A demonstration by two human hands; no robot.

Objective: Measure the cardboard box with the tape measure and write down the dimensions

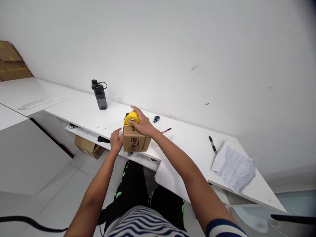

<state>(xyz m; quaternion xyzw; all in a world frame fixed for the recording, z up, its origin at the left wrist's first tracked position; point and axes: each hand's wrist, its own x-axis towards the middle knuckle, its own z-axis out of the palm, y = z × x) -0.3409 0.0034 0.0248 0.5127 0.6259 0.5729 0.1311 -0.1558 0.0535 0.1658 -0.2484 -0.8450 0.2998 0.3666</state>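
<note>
A small cardboard box [136, 141] with dark printing stands at the front edge of the white desk. On its top, toward the left, is a yellow tape measure [131, 118]. My right hand [142, 122] is closed around the tape measure from the right and back, with the wrist over the box's right side. At the box's left side, my left hand [116, 141] has its fingers bent up beside the cardboard, close to the left end of the tape measure. Whether the left fingertips grip anything small, I cannot make out.
A dark water bottle [100, 96] stands at the back left. Behind the box lie a small dark object [156, 119] and a red pen [166, 130]. Rightward are a black pen [212, 144] and written paper [234, 169]. Another carton [86, 146] sits below the desk.
</note>
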